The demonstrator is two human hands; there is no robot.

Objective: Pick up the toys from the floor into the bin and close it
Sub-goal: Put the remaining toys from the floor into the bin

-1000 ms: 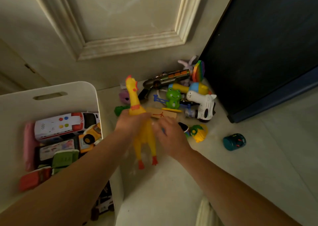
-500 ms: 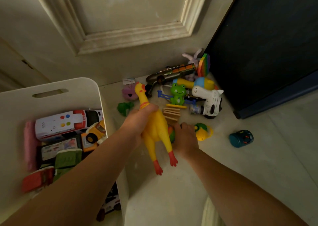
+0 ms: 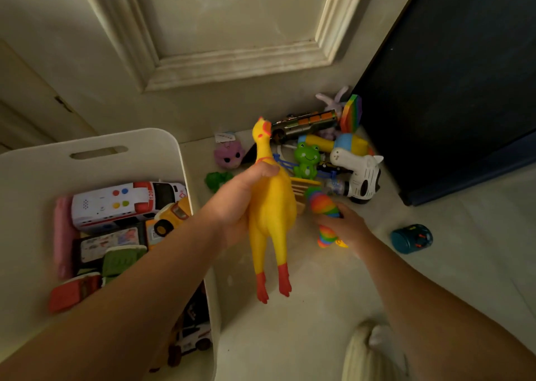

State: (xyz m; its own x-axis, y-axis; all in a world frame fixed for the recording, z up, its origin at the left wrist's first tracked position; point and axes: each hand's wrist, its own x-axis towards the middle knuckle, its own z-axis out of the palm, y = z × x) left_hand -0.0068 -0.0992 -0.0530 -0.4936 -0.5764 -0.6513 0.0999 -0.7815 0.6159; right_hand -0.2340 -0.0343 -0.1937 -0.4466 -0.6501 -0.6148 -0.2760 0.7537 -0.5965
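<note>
Pale floor [image 3: 319, 337]: white bin [image 3: 162, 139] at left, teal round toy [image 3: 411, 238] alone at right. Pile near the wall: green frog [image 3: 307, 160], zebra-striped toy [image 3: 358, 174], pink plush [image 3: 228, 155], blaster [image 3: 307, 121].

1. Toy ambulance [image 3: 127, 203], lying in the bin [image 3: 29, 177]: number "120" on the red band behind the windscreen;
2. Same ambulance, front end: small red emblem, too blurred to read;
3. Paper tag [image 3: 225, 137] at the pink toy [image 3: 229, 155]: print present, illegible;
4. Flat printed panel [image 3: 113, 242] in the bin: markings illegible.
</note>
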